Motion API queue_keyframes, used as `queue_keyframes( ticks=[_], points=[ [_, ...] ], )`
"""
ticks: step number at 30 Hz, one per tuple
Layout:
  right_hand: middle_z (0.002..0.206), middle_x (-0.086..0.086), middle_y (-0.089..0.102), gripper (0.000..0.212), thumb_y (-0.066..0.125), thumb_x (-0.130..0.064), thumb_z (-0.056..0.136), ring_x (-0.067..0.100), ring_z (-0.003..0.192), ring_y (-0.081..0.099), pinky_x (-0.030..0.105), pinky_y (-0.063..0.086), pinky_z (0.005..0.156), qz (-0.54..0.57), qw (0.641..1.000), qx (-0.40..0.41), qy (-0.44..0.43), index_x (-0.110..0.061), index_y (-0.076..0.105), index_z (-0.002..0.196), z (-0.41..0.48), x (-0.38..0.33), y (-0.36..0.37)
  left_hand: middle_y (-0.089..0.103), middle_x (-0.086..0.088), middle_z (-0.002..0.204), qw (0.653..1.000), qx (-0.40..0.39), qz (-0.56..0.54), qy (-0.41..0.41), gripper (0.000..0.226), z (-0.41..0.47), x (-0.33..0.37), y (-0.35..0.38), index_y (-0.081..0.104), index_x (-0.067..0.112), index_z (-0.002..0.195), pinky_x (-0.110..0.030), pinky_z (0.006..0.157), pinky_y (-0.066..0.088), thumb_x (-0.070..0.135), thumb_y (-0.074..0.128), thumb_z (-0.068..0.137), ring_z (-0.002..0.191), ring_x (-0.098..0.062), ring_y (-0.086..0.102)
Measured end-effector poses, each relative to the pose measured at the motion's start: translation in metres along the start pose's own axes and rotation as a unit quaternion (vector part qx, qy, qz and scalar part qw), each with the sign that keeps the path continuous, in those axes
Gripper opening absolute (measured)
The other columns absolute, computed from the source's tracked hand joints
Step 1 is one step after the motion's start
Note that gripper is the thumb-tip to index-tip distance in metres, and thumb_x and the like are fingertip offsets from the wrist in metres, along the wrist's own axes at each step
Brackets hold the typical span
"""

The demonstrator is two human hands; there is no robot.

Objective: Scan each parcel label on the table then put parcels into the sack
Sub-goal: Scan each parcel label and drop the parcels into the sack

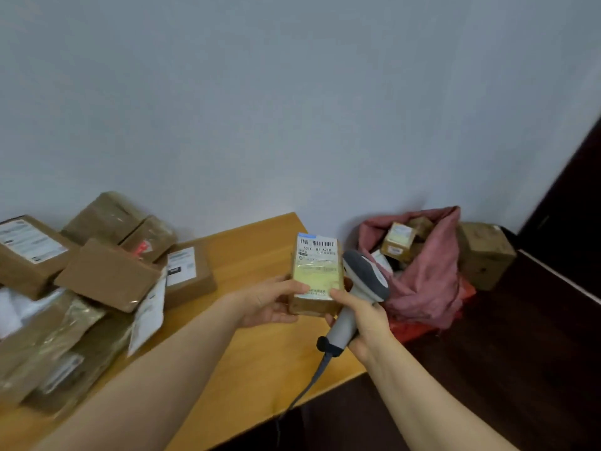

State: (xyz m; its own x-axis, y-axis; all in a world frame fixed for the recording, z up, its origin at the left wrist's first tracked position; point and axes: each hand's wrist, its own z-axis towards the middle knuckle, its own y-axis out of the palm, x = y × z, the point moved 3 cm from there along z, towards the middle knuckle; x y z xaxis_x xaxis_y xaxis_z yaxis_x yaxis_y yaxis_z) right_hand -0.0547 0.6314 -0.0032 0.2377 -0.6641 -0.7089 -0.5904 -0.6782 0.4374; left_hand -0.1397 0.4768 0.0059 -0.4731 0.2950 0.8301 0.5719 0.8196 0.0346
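Parcel [317, 271] and scanner [366, 281] in hands [270, 304] [366, 323]

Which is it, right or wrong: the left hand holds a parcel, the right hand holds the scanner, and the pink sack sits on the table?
Wrong in one point: the sack sits on the floor beside the table, not on it, as the head view shows. The left hand does hold a parcel, and the right hand the scanner.
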Motion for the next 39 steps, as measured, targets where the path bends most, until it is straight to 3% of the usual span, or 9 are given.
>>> queue_keyframes(
  ticks=[3, 6, 13, 16, 20, 23, 29, 33, 39],
  points=[
    [0.096, 0.015, 0.070, 0.031, 0.079, 0.000, 0.074, 0.029, 0.083, 0.067, 0.037, 0.057, 0.063, 0.015, 1.000, 0.022, -0.011, -0.005, 0.063, 0.100, 0.024, -0.040, -0.048, 0.068, -0.006, 0.111, 1.000, 0.024, 0.002, -0.002, 0.042, 0.044, 0.022, 0.054, 0.056, 0.015, 0.125, -0.037, 0.095, 0.052, 0.022, 0.069, 0.085, 0.106, -0.021, 0.064],
    [0.097, 0.015, 0.068, 0.029, 0.078, -0.003, 0.076, 0.029, 0.089, 0.065, 0.041, 0.056, 0.071, 0.034, 0.998, 0.052, -0.013, -0.006, 0.064, 0.102, 0.056, -0.071, -0.088, 0.070, -0.004, 0.108, 0.998, 0.062, 0.032, -0.004, 0.048, 0.088, 0.045, 0.087, 0.056, 0.011, 0.126, -0.032, 0.086, 0.055, 0.024, 0.072, 0.083, 0.100, -0.017, 0.066],
    [0.067, 0.015, 0.066, 0.020, 0.071, 0.010, 0.075, 0.023, 0.061, 0.065, 0.028, 0.050, 0.048, -0.009, 0.989, 0.147, -0.020, 0.000, 0.059, 0.087, 0.166, -0.129, -0.169, 0.067, 0.001, 0.092, 0.988, 0.103, 0.112, -0.011, 0.043, 0.211, 0.080, 0.128, 0.057, 0.006, 0.117, -0.015, 0.056, 0.051, 0.021, 0.075, 0.081, 0.077, -0.006, 0.065],
    [0.064, 0.018, 0.064, 0.020, 0.070, 0.015, 0.067, 0.026, 0.056, 0.061, 0.032, 0.049, 0.051, -0.051, 0.980, 0.191, -0.009, 0.005, 0.059, 0.080, 0.227, -0.157, -0.194, 0.059, 0.003, 0.084, 0.980, 0.127, 0.156, -0.007, 0.038, 0.282, 0.088, 0.136, 0.054, 0.010, 0.109, -0.025, 0.070, 0.056, 0.019, 0.076, 0.080, 0.079, -0.013, 0.063],
    [0.067, 0.015, 0.058, 0.021, 0.067, 0.013, 0.068, 0.025, 0.057, 0.056, 0.032, 0.047, 0.054, -0.085, 0.970, 0.226, 0.013, 0.004, 0.059, 0.085, 0.320, -0.190, -0.215, 0.065, -0.005, 0.103, 0.971, 0.125, 0.201, -0.028, 0.073, 0.374, 0.103, 0.141, 0.057, 0.005, 0.119, -0.041, 0.091, 0.053, 0.033, 0.086, 0.059, 0.095, -0.024, 0.066],
    [0.079, 0.014, 0.060, 0.033, 0.071, 0.008, 0.070, 0.027, 0.070, 0.058, 0.035, 0.049, 0.061, -0.105, 0.967, 0.230, 0.028, 0.002, 0.059, 0.100, 0.385, -0.200, -0.224, 0.066, -0.004, 0.110, 0.960, 0.135, 0.239, -0.047, 0.067, 0.431, 0.104, 0.138, 0.058, 0.009, 0.106, -0.036, 0.092, 0.051, 0.041, 0.084, 0.053, 0.099, -0.023, 0.065],
    [0.081, 0.013, 0.062, 0.037, 0.071, 0.009, 0.067, 0.026, 0.070, 0.059, 0.035, 0.050, 0.063, -0.094, 0.973, 0.195, 0.079, -0.002, 0.060, 0.100, 0.503, -0.200, -0.235, 0.060, -0.001, 0.127, 0.935, 0.155, 0.311, -0.063, 0.089, 0.514, 0.109, 0.129, 0.053, 0.016, 0.133, -0.033, 0.096, 0.046, 0.053, 0.078, 0.056, 0.112, -0.019, 0.059],
    [0.096, 0.018, 0.066, 0.036, 0.072, 0.007, 0.060, 0.033, 0.087, 0.063, 0.041, 0.055, 0.074, -0.082, 0.977, 0.157, 0.121, -0.006, 0.065, 0.092, 0.567, -0.183, -0.246, 0.056, -0.001, 0.132, 0.934, 0.170, 0.310, -0.049, 0.076, 0.553, 0.099, 0.129, 0.050, 0.015, 0.137, -0.027, 0.095, 0.040, 0.040, 0.080, 0.071, 0.118, -0.018, 0.054],
    [0.084, 0.009, 0.062, 0.035, 0.075, 0.005, 0.067, 0.024, 0.076, 0.059, 0.038, 0.050, 0.069, -0.075, 0.961, 0.238, 0.116, -0.007, 0.060, 0.097, 0.543, -0.189, -0.272, 0.056, -0.001, 0.131, 0.924, 0.191, 0.327, -0.053, 0.070, 0.561, 0.098, 0.150, 0.051, 0.017, 0.136, -0.026, 0.093, 0.040, 0.038, 0.077, 0.075, 0.119, -0.018, 0.054]
  ],
)
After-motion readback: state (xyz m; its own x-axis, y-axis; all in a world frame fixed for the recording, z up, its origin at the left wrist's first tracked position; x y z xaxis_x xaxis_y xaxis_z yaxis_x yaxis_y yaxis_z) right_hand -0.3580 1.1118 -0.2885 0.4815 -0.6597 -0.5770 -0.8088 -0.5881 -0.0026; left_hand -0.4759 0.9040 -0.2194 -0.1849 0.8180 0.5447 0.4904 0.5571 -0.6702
